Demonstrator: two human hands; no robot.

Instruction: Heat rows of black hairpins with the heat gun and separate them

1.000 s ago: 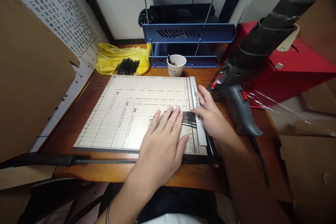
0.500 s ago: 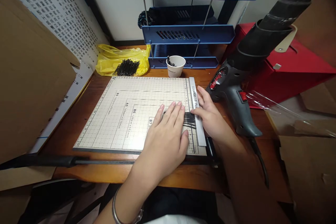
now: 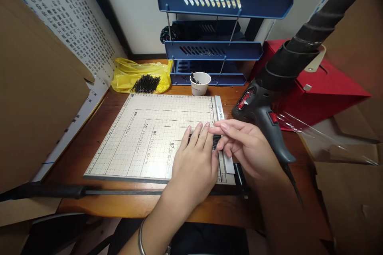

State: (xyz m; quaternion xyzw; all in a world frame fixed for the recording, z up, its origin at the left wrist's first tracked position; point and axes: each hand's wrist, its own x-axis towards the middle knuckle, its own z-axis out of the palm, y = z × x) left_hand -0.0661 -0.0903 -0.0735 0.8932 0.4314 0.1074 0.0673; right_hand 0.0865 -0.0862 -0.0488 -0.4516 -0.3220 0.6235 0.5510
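Near the right edge of the paper cutter board (image 3: 155,135), the left hand (image 3: 196,161) lies flat, palm down, fingers spread over a row of thin black strips (image 3: 216,142), pinning them to the grid; it presses rather than grasps. Most of the row is hidden under those fingers, and only a short dark stretch shows beside the ruler bar (image 3: 222,127). Just right of it hovers the right hand (image 3: 245,147), fingers loosely extended over the bar; whether its fingertips touch the strips or pinch one cannot be told, since the hand covers that spot. The bar's lower half is likewise covered.

Along the board's front edge runs the cutter arm (image 3: 74,192), its left end cut off. At the right edge of the desk (image 3: 98,127) lies a heat gun (image 3: 269,123), its nozzle out of frame. At the back edge stand a paper cup (image 3: 200,83) and a yellow bag (image 3: 131,75) with more black pieces, too small to make out.
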